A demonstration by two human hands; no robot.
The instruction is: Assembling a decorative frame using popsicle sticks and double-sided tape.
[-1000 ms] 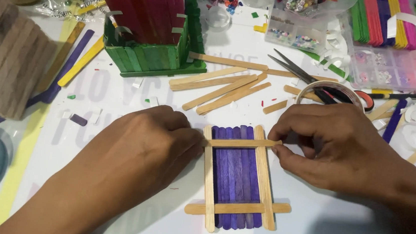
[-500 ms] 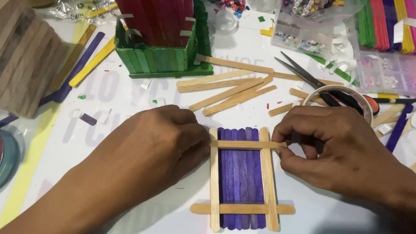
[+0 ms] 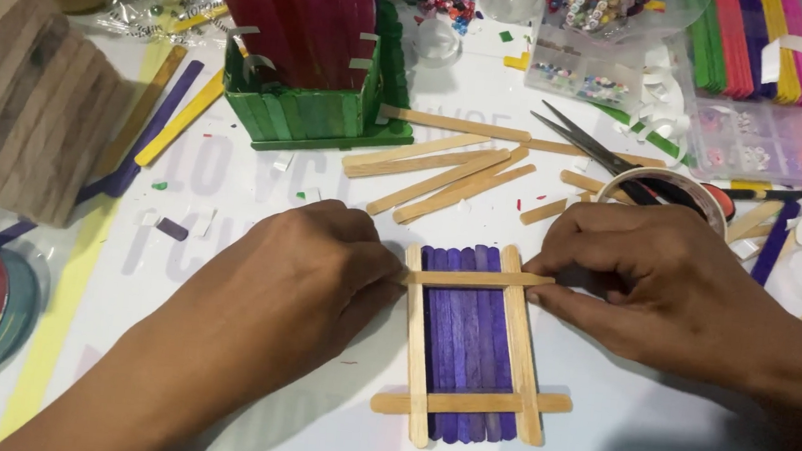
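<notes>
A small panel of purple craft sticks [image 3: 468, 343] lies flat on the white table, framed by two plain wooden sticks along its sides and one across its near end. A plain wooden cross stick [image 3: 478, 280] lies over the panel's far end. My left hand [image 3: 304, 280] presses the left tip of that cross stick. The right tip is pinched by my right hand [image 3: 657, 282]. Both hands rest on the table beside the panel.
A red and green stick house [image 3: 310, 53] stands behind. Loose plain sticks [image 3: 444, 176], black scissors [image 3: 601, 151] and a tape roll [image 3: 670, 186] lie beyond the panel. A stack of wooden sticks [image 3: 16, 95] sits left, bead boxes [image 3: 766, 141] and coloured sticks far right.
The hands and panel stay nearly still; my fingers have settled tighter on both ends of the far cross stick. The camera view shifted slightly.
</notes>
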